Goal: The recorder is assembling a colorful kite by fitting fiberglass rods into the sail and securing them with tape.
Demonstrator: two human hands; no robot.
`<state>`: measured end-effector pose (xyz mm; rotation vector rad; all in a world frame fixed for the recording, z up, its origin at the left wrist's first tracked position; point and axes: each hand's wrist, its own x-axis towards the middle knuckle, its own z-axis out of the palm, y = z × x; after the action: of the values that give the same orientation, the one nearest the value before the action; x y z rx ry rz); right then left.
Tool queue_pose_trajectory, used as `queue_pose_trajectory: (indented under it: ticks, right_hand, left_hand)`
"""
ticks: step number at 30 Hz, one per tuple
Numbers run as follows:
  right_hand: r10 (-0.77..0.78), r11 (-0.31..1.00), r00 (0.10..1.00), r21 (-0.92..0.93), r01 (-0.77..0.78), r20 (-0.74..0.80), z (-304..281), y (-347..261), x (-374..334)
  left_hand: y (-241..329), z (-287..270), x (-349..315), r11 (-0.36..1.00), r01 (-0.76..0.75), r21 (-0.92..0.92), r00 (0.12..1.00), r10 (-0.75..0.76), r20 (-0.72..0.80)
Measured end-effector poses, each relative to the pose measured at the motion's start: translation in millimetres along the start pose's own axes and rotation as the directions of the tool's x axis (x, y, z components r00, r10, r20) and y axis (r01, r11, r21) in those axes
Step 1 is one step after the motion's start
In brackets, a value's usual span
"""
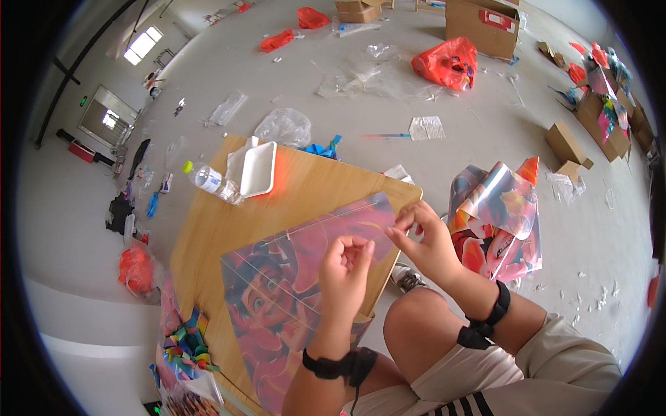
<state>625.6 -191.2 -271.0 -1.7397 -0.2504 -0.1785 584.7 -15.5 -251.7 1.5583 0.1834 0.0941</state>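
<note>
Both bare hands are raised over the desk, apart from each other. The left hand is above the middle of a printed sheet, its fingers curled and the thumb close to the fingertips. The right hand is beyond the sheet's far right corner, near the desk's edge, fingers bent and the thumb pointing toward the left hand. Whether either one pinches something thin cannot be told.

The sheet, pink and purple with a large cartoon face, lies flat on the desk, and thin pale lines run across it. Its lower end is partly hidden behind the left forearm.

Toward the far edge of the desk, a clear bottle with a yellow-green cap lies on its side, just beside a white tray. Colourful strips are bunched at the desk's near left side. Right of the desk, glossy printed sheets are heaped over the grey floor. Farther off are a red bag and a cardboard box.
</note>
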Motion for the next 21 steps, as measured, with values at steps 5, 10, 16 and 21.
queue_pose_trajectory:
  ticks: [5,10,16,21]
  right_hand:
    - [0.009,0.979,0.996,-0.202,-0.027,-0.090,20,50,39]
    - [0.167,0.884,0.978,-0.420,-0.206,-0.128,32,83,65]
    - [0.229,0.791,0.971,-0.570,-0.222,-0.061,33,100,74]
    - [0.247,0.759,0.968,-0.614,-0.219,-0.041,35,97,71]
  left_hand:
    - [-45,-2,69,0.994,-0.047,0.096,0.999,0.047,-0.004]
    - [-70,5,106,0.907,-0.097,0.410,0.995,0.098,0.019]
    - [-94,9,116,0.839,-0.071,0.539,0.996,0.091,-0.011]
    - [-103,9,116,0.797,-0.010,0.603,0.995,0.066,-0.071]
